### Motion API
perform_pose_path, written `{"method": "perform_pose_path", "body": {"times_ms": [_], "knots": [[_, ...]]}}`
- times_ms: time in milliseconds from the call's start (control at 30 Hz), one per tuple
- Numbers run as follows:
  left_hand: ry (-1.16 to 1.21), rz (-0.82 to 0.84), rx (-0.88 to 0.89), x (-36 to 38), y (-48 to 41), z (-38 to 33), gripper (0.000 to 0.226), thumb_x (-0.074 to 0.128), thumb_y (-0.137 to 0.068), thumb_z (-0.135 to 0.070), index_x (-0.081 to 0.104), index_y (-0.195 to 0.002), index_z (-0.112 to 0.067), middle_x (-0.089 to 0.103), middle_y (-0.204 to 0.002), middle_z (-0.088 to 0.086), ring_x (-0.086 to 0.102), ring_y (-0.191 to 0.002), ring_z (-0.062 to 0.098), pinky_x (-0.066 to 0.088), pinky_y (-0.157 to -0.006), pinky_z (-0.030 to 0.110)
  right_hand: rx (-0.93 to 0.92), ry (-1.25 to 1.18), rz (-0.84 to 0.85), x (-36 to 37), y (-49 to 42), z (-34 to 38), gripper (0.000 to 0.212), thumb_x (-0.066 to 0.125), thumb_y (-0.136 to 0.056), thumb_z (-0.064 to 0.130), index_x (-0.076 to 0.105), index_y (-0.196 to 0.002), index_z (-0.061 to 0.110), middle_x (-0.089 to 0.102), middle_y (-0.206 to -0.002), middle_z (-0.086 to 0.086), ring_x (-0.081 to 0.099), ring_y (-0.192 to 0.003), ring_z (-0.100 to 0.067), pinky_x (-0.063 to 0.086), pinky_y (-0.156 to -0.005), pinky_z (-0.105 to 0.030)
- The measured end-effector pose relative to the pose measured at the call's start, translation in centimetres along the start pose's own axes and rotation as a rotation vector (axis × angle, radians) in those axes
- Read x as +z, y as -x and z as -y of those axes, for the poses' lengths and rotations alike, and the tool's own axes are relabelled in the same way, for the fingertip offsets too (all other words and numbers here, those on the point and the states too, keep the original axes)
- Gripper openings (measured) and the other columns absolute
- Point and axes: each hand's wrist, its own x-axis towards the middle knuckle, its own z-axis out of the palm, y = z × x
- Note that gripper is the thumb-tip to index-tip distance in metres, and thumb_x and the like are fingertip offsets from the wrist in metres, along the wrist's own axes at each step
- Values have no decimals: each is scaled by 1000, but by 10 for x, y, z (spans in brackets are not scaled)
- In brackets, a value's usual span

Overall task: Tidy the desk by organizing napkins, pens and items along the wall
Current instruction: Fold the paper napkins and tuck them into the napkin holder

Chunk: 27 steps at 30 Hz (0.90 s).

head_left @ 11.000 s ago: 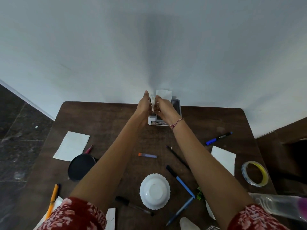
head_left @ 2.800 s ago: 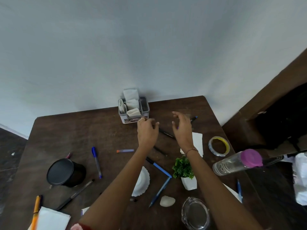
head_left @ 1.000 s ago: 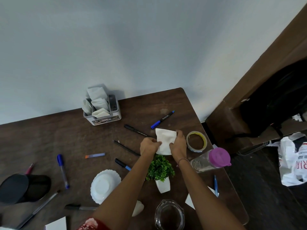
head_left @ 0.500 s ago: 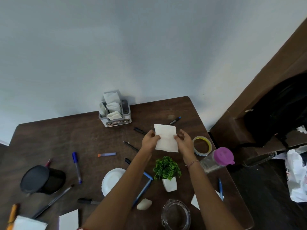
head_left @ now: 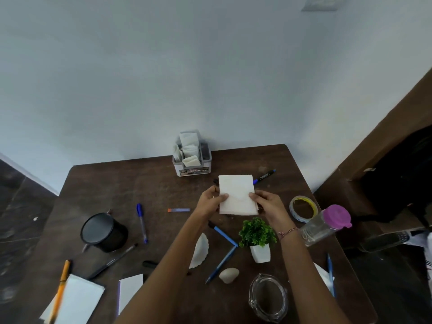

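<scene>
Both hands on the napkin (head_left: pixel 236 195): my left hand (head_left: pixel 210 202) pinches its left edge, right hand (head_left: pixel 268 205) its right edge, sheet lifted off the desk (head_left: pixel 140 183). Napkin holder (head_left: pixel 192 157) sits at the wall, already stuffed with folded napkins. Blue marker (head_left: pixel 264 176) lies just beyond the sheet, tape roll (head_left: pixel 303 208) to its right.

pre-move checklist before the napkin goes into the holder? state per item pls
1. Napkin held by both hands, left hand and right hand: ok.
2. Napkin folded small enough for a slot: cannot tell.
3. Holder upright at the wall: ok.
4. Free slot in holder: cannot tell; folded napkins already stand in it.
5. Path from napkin to holder free of tall things: ok.
6. Other loose napkins left on the desk: not ok, white sheet remains at the near left.
</scene>
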Motion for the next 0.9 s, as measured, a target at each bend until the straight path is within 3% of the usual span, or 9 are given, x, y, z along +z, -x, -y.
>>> {"method": "perform_pose_path", "body": {"times_ms": [67,167,300,367,533,633,700,800,900], "knots": [[-9,-24,0,-11,7,-3,5,63,-87,-10,60,-91,-10,65,-106,15,62,-95,25,53,-78,34,-33,23,6,9,4,-1,11,64,-85,10,66,-96,7,67,-105,-14,65,-88,-23,55,-76,-35],[-29,-83,28,-25,19,-8,26,68,-85,-12,63,-108,-2,67,-104,11,64,-91,21,55,-73,28,-51,64,-3,24,10,-1,19,65,-85,11,65,-103,5,67,-107,-14,64,-94,-25,54,-79,-36],[-92,-150,70,-46,30,-10,27,70,-83,-11,65,-106,1,68,-105,14,65,-91,22,56,-69,27,-45,92,3,46,18,-2,29,67,-84,16,62,-111,7,66,-109,-11,64,-101,-27,54,-87,-44],[-113,-189,88,-56,34,-9,25,71,-82,-12,67,-103,0,69,-104,15,65,-89,22,56,-70,29,-58,95,15,57,23,-2,31,67,-84,15,61,-113,7,67,-106,-8,64,-98,-25,55,-83,-42],[-121,-220,114,-84,45,-8,28,72,-81,-13,66,-106,-3,69,-101,9,65,-88,19,55,-66,24,-104,59,48,82,35,0,27,67,-83,7,62,-108,11,67,-91,-1,64,-83,-14,54,-59,-21],[-59,-206,109,-96,50,-9,27,71,-82,-11,64,-107,-5,67,-97,6,63,-82,16,54,-57,19,-120,31,59,94,41,1,22,66,-83,3,63,-105,4,66,-83,-1,62,-73,-10,48,-49,-13],[-4,-188,86,-102,53,-10,22,68,-83,-9,63,-105,-8,65,-91,2,61,-76,12,51,-49,15,-145,60,49,102,45,1,17,65,-83,3,65,-101,3,65,-79,1,60,-69,-7,46,-49,-11],[67,-156,57,-107,57,-10,10,63,-86,-1,63,-90,-11,63,-85,0,59,-76,13,52,-54,20,-197,94,19,110,48,1,15,60,-85,-2,66,-95,7,66,-85,-1,61,-78,-10,49,-57,-12],[96,-141,58,-110,59,-11,24,54,-89,6,62,-75,-13,64,-89,3,59,-78,15,53,-55,21,-251,138,3,115,53,4,24,52,-86,-9,68,-81,8,66,-85,0,60,-80,-10,51,-59,-12]]}}
